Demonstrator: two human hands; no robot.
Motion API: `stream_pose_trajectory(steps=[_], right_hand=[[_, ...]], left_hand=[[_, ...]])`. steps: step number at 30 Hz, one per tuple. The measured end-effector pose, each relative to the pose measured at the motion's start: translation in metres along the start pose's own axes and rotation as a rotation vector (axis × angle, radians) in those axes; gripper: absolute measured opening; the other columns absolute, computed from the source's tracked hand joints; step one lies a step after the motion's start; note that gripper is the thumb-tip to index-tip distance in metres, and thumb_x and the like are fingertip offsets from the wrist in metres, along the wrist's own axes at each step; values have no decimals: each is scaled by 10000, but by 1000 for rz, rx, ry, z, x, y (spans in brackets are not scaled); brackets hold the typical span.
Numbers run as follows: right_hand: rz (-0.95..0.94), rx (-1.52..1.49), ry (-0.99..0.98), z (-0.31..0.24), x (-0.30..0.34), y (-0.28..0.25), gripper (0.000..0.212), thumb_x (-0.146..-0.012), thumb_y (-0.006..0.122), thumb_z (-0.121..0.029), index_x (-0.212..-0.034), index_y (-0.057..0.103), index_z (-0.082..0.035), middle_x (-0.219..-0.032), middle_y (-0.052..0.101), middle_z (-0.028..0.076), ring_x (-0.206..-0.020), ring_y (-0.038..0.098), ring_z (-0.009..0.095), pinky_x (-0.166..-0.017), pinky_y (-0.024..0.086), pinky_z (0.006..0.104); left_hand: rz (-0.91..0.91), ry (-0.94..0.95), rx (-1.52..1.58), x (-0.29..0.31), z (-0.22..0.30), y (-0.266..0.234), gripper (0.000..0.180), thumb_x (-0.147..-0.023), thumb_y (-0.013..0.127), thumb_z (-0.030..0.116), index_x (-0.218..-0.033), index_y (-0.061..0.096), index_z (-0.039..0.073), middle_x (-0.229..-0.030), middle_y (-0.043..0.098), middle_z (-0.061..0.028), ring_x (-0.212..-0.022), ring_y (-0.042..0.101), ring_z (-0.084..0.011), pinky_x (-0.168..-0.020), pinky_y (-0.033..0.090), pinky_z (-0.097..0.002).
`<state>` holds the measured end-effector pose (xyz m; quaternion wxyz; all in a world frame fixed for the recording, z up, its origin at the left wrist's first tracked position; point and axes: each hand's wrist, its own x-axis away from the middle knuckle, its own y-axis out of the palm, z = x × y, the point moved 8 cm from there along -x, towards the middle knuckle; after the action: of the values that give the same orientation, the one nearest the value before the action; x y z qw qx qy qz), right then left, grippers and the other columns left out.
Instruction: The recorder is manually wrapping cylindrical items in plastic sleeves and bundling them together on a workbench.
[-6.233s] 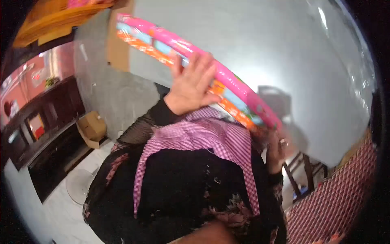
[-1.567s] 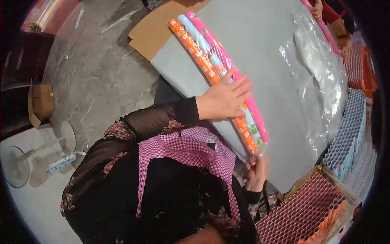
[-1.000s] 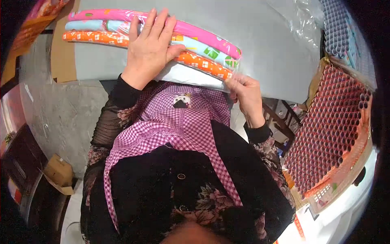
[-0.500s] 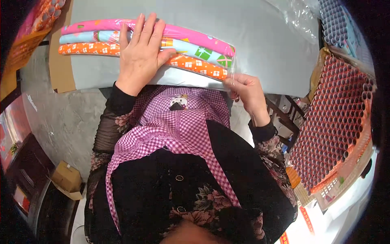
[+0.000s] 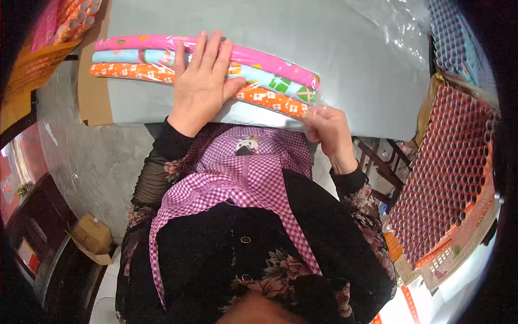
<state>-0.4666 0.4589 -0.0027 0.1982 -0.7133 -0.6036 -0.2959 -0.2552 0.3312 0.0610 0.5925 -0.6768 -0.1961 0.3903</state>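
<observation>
Three gift-wrap rolls lie side by side across the grey tabletop, inside a clear plastic sleeve [image 5: 314, 102]. The far roll [image 5: 259, 58] is pink, the middle roll [image 5: 116, 56] light blue with gift pictures, and the near roll [image 5: 127, 71] orange with white gift boxes. My left hand [image 5: 202, 89] lies flat over all three near their middle, fingers stretched out and slightly apart. At the right end of the rolls, my right hand [image 5: 330, 129] pinches the near corner of the sleeve between thumb and fingers; its other fingers are curled.
The grey table surface [image 5: 372, 81] extends beyond the rolls, with cardboard [image 5: 96, 100] along its left edge. Crumpled clear plastic [image 5: 402, 38] lies far right. Stacked red tubes [image 5: 445, 173] stand at right, blue tubes [image 5: 450, 38] behind them. Orange rolls [image 5: 81, 21] stand far left. A cardboard box [image 5: 93, 235] sits on the floor.
The whole view has shifted a little, so the table and rolls appear slightly right and lower. My left hand stays flat on the rolls; my right hand stays at the sleeve's end.
</observation>
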Motion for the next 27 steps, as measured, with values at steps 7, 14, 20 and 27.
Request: stream_pose_trajectory(steps=[7, 14, 20, 27], right_hand=[[14, -40, 1, -10, 1, 8, 196, -857, 657, -130, -700, 593, -32, -587, 527, 13, -469, 461, 93, -432, 321, 239], [49, 67, -10, -10, -1, 5, 184, -854, 628, -109, -702, 566, -24, -573, 505, 15, -455, 448, 90, -419, 302, 231], [5, 92, -10, -8, -1, -5, 164, -859, 629, -108, -723, 590, -24, -576, 527, 10, -424, 426, 79, -406, 292, 225], [115, 234, -93, -38, 10, -71, 196, -904, 627, -142, -968, 699, 29, -651, 565, -18, -517, 456, 60, -466, 337, 210]], left_hand=[[-15, -3, 41, 0, -2, 2, 720, -780, 685, 498, -1328, 522, 59, -1422, 475, -115, -1356, 403, -301, -1134, 224, -565], [-74, -31, 33, 2, -4, 9, 736, -816, 634, 526, -1333, 511, 17, -1424, 470, -175, -1360, 395, -361, -1138, 222, -567], [-8, -11, 128, -2, 1, -2, 718, -821, 614, 548, -1307, 547, 24, -1413, 485, -181, -1362, 389, -351, -1149, 201, -570], [28, -37, 119, 7, -2, -7, 738, -784, 624, 551, -1300, 550, 29, -1389, 500, -157, -1368, 385, -336, -1152, 198, -573]])
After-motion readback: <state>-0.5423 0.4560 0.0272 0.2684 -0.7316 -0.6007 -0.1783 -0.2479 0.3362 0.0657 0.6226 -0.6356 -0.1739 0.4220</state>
